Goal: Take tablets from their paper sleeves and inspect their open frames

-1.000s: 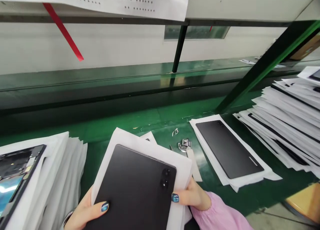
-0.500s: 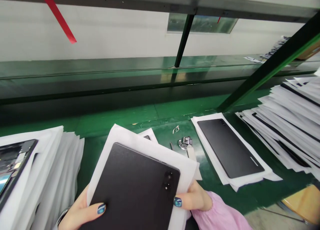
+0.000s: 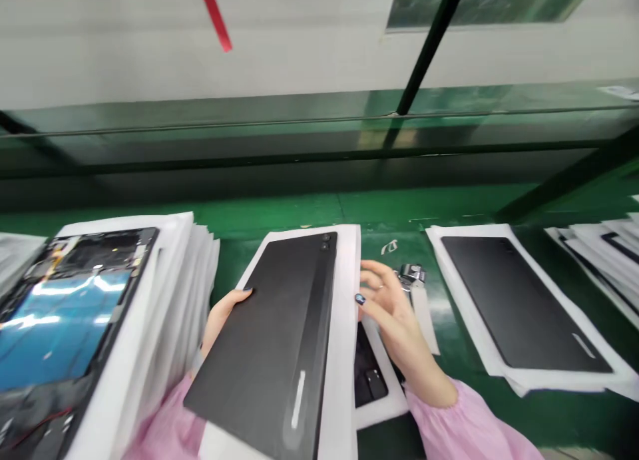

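A dark grey tablet back cover [image 3: 279, 300], with a camera at its top corner and a pale label strip low down, is held tilted over a white padding sheet [image 3: 344, 293]. My left hand [image 3: 222, 317] grips its left edge, thumb on top and the other fingers hidden underneath. At the sheet's right edge is my right hand [image 3: 392, 313], thumb in front and fingertips curling behind. Below, an opened tablet part [image 3: 368, 373] on white sheeting is partly covered. A shiny metal tool [image 3: 413, 273] with a pale strip lies behind my right hand.
On the left rises a tall stack of white sheets [image 3: 174, 313], topped by an opened tablet [image 3: 74, 313] with a blue inner panel. Another dark back cover [image 3: 519, 300] lies on white sheets to the right. Farther right is another stack [image 3: 604, 260]. A green post [image 3: 574, 174] stands behind.
The back cover and sheet have turned in my hands, so the label strip now shows near me. My right hand has moved from the camera corner to the sheet's side. My view has shifted left.
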{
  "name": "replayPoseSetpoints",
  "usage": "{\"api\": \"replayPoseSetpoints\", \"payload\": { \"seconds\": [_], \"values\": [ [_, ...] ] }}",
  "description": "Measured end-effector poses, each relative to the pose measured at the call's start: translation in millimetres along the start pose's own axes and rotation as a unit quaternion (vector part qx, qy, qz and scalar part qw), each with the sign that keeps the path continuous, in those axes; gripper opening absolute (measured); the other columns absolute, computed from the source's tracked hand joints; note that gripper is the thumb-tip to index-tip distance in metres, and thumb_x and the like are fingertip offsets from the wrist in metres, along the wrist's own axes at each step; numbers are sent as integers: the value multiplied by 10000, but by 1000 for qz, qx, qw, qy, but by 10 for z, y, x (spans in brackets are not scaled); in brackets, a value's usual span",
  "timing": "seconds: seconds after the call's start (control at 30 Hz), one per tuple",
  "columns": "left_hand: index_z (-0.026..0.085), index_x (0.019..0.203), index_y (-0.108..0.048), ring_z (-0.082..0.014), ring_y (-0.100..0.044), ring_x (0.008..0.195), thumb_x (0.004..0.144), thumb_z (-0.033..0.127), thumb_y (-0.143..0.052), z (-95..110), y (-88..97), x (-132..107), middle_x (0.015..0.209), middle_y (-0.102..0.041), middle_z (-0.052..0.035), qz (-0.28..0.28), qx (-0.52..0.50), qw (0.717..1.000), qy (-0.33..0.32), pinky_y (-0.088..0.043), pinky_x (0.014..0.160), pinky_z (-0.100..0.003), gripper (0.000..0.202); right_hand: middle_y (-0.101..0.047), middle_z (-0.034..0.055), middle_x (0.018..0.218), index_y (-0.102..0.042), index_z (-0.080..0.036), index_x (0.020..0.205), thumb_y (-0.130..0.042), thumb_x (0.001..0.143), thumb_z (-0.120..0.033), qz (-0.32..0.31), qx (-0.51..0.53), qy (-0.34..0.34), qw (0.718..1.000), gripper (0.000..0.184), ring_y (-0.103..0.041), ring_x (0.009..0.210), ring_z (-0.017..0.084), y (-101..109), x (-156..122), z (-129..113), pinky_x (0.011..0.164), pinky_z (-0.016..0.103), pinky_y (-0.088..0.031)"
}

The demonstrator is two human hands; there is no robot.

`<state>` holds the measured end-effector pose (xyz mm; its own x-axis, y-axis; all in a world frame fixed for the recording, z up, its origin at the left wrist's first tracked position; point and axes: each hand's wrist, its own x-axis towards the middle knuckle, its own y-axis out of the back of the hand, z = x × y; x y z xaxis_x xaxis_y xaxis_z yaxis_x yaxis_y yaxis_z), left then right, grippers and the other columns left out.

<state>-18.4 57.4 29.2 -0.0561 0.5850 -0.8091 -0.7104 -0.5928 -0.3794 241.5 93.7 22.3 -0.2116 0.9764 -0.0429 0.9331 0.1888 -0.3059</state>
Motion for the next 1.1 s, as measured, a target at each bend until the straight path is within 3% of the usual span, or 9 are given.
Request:
{"api": "replayPoseSetpoints", "payload": {
  "seconds": [0.13, 0.23, 0.37, 0.47, 0.57, 0.7, 0.83, 0.97, 1.1],
  "values": [
    [85, 680, -715, -195, -678, 457, 846, 229, -563, 37, -66, 31, 555, -724, -83, -35, -39, 999, -7, -547, 460, -257, 267, -596, 24, 1054, -472, -310, 1288, -631, 890, -215, 9, -53, 88, 995, 439, -586, 610, 96, 27, -14, 28, 533, 229, -508],
    [74, 745, -727, -190, -696, 494, 878, 232, -529, 45, -64, 57, 602, -744, -82, -49, -58, 997, -13, -565, 530, -260, 286, -573, 57, 1109, -561, -300, 1233, -600, 907, -159, 35, -100, 174, 979, 357, -616, 798, 152, 24, -48, 40, 610, 261, -531],
    [55, 828, -733, -224, -720, 543, 882, 224, -516, 32, -66, 77, 601, -740, -90, -72, -78, 994, -11, -592, 618, -314, 280, -585, 94, 1147, -686, -259, 1102, -588, 894, -151, 108, -173, 335, 920, 254, -560, 1069, 261, 31, -123, 48, 836, 409, -509],
    [66, 879, -733, -254, -748, 642, 858, 215, -557, 0, -77, 101, 619, -746, -83, -81, -96, 991, -38, -604, 722, -356, 231, -660, 85, 1012, -716, -253, 1048, -546, 914, -200, 82, -213, 380, 896, 222, -591, 1022, 296, 70, -158, 36, 910, 494, -450],
    [77, 909, -727, -282, -760, 809, 847, 207, -569, -35, -84, 134, 741, -779, -101, -91, -113, 987, -74, -589, 843, -391, 214, -683, 63, 807, -731, -240, 950, -499, 973, -289, -16, -253, 324, 912, 239, -634, 805, 260, 93, -121, 7, 765, 418, -481],
    [78, 946, -721, -324, -733, 966, 861, 268, -574, -76, -84, 153, 880, -790, -132, -120, -114, 981, -100, -542, 958, -455, 255, -630, 34, 595, -703, -201, 770, -478, 963, -565, -124, -260, 154, 945, 470, -571, 527, 180, 53, -32, 30, 522, 298, -447],
    [87, 881, -731, -320, -720, 1013, 869, 244, -581, -142, -98, 141, 809, -788, -116, -146, -97, 978, -111, -502, 1020, -454, 217, -628, 20, 558, -661, -193, 704, -655, 835, -608, -87, -154, 19, 984, 435, -588, 519, 169, 14, -66, 178, 509, 268, -498],
    [90, 908, -738, -325, -689, 1090, 833, 212, -645, -214, -134, 124, 866, -794, -114, -173, -82, 973, -126, -455, 1072, -457, 171, -762, 84, 836, -725, -212, 931, -765, 760, -544, -25, -60, -80, 995, 375, -709, 798, 242, -26, -124, 244, 731, 355, -591],
    [99, 996, -736, -338, -640, 1177, 799, 288, -723, -270, -150, 138, 975, -792, -112, -211, -80, 965, -131, -407, 1115, -463, 273, -759, 104, 1106, -698, -262, 1169, -736, 803, -445, -6, 21, -81, 996, 411, -700, 1034, 297, -60, -42, 169, 963, 473, -532]
  ]
}}
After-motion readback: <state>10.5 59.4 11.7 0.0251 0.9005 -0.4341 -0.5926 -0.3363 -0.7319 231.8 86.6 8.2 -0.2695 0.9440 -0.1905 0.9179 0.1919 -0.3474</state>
